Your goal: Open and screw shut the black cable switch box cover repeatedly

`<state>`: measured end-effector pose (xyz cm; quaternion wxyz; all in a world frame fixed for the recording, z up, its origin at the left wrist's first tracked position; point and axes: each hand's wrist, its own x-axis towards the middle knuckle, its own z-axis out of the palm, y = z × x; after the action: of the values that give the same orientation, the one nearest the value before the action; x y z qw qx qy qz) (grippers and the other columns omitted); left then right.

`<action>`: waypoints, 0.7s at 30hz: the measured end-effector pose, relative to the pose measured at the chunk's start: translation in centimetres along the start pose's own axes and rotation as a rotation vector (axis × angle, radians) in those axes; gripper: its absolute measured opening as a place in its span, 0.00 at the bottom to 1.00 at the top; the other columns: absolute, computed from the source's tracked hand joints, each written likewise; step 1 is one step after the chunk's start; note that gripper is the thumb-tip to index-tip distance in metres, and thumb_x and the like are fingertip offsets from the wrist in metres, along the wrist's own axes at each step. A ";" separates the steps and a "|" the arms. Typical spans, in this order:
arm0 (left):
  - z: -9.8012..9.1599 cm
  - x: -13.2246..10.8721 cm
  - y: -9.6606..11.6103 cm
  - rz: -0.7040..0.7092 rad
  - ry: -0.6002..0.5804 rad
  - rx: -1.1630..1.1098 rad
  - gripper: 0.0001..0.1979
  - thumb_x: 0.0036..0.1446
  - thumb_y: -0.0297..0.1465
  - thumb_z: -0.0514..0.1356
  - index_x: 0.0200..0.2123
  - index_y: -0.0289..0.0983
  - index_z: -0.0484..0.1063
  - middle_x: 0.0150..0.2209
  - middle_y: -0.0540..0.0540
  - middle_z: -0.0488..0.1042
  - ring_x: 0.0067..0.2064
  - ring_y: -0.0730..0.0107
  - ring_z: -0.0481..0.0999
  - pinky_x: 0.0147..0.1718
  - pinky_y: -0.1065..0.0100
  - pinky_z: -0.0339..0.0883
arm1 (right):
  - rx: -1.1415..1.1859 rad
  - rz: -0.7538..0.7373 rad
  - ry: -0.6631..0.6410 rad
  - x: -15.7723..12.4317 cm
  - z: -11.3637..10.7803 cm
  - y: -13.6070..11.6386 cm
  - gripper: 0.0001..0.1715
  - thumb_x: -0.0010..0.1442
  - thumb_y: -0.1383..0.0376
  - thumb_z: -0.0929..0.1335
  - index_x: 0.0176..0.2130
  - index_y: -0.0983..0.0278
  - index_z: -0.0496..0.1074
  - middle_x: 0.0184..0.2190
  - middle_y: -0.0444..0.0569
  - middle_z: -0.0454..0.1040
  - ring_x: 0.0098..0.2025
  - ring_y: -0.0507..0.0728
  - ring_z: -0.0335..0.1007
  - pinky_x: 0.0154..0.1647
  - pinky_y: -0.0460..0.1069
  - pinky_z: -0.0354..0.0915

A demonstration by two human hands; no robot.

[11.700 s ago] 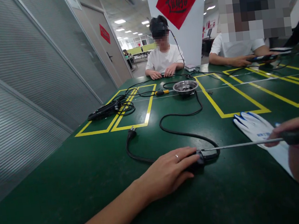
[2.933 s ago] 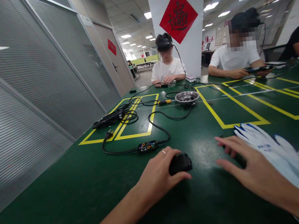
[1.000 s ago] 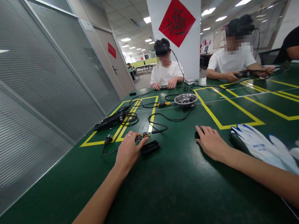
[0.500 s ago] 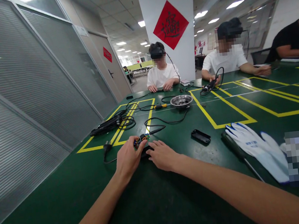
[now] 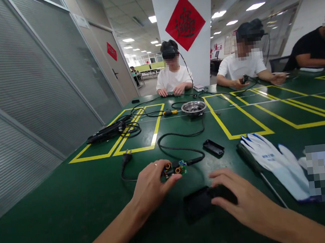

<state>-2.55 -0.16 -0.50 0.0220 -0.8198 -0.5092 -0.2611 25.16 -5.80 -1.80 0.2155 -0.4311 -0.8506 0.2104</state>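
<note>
In my left hand [image 5: 153,176] is a small circuit board [image 5: 175,169] with copper coils, pinched between thumb and fingers above the table. A black cable [image 5: 195,159] runs from the board's right end, and another with a two-pin plug [image 5: 127,157] lies left of that hand. My right hand [image 5: 234,195] curls its thumb and fingers around the right end of a black plastic casing [image 5: 198,202], which is blurred and partly hidden by the fingers. Beyond it, a second black casing half [image 5: 213,148] rests on the table, hollow side up.
A metal bowl [image 5: 194,108] with small parts stands mid-table, near a yellow-and-black screwdriver handle [image 5: 169,113]. White gloves [image 5: 274,164] and a long-shafted screwdriver [image 5: 269,183] lie right. Bundled black cables [image 5: 111,130] lie left. Several people sit across the table.
The black casing has moved right and towards me with my right hand, away from the circuit board. My left hand has brought the board nearer and to the right; its cable has shifted too.
</note>
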 end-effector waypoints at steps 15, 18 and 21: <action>1.1 -2.0 4.8 0.283 -0.480 -0.245 0.30 0.59 0.37 0.62 0.59 0.39 0.52 0.51 0.41 0.68 0.50 0.56 0.69 0.49 0.56 0.66 | -0.235 -0.170 0.155 -0.2 0.3 2.4 0.14 0.64 0.68 0.61 0.48 0.62 0.70 0.37 0.50 0.73 0.40 0.56 0.68 0.44 0.55 0.68; 1.3 -1.8 4.2 0.297 -0.498 -0.279 0.29 0.60 0.34 0.61 0.60 0.41 0.51 0.53 0.41 0.67 0.52 0.57 0.68 0.50 0.57 0.66 | -0.239 -0.110 0.069 0.0 0.5 2.3 0.15 0.65 0.66 0.60 0.48 0.61 0.70 0.35 0.49 0.71 0.37 0.56 0.67 0.38 0.54 0.68; 1.5 -1.7 4.2 0.327 -0.524 -0.283 0.26 0.62 0.34 0.59 0.60 0.41 0.54 0.53 0.42 0.67 0.52 0.58 0.68 0.49 0.58 0.67 | -0.288 -0.091 0.028 0.3 1.0 2.0 0.15 0.65 0.65 0.60 0.49 0.60 0.70 0.36 0.50 0.70 0.37 0.56 0.66 0.37 0.55 0.67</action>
<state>1.06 -3.14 -1.59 -0.1818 -0.9248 -0.3181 -0.1026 25.74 -4.69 -3.70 0.1725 -0.4212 -0.8876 0.0703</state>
